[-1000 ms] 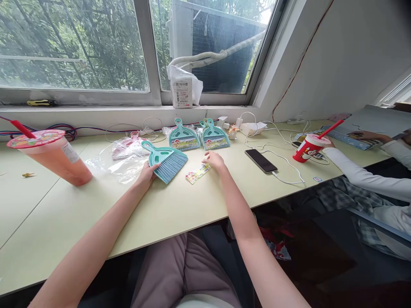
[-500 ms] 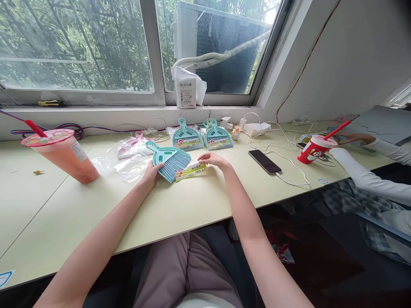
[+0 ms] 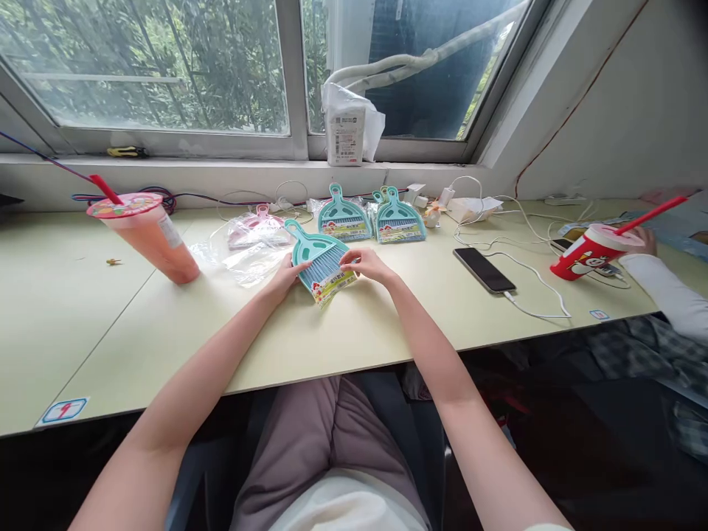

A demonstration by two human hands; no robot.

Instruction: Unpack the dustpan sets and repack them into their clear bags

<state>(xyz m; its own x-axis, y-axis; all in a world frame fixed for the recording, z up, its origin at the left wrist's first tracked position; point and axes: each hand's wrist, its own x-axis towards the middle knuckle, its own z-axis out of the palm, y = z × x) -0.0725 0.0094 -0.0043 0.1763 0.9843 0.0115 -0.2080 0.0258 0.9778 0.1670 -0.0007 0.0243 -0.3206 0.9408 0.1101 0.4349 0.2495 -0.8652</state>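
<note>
Printed card (image 3: pixel 330 287): moved from beside the teal brush (image 3: pixel 324 264) to across its bristles.
Left hand (image 3: pixel 283 276): clamped on the teal dustpan (image 3: pixel 303 249) under the brush, apparently steadying it for you.
Right hand (image 3: pixel 369 264): your fingertips pinch the card's right end, seemingly aligning it.
Dustpan: before you, right of the clear wrapper (image 3: pixel 248 265).

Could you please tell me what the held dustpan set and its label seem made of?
The dustpan set looks like smooth moulded plastic, given its even teal colour and rounded edges; its fine bristles are probably synthetic. The label, brightly printed, seems glossy card or paper.
</note>
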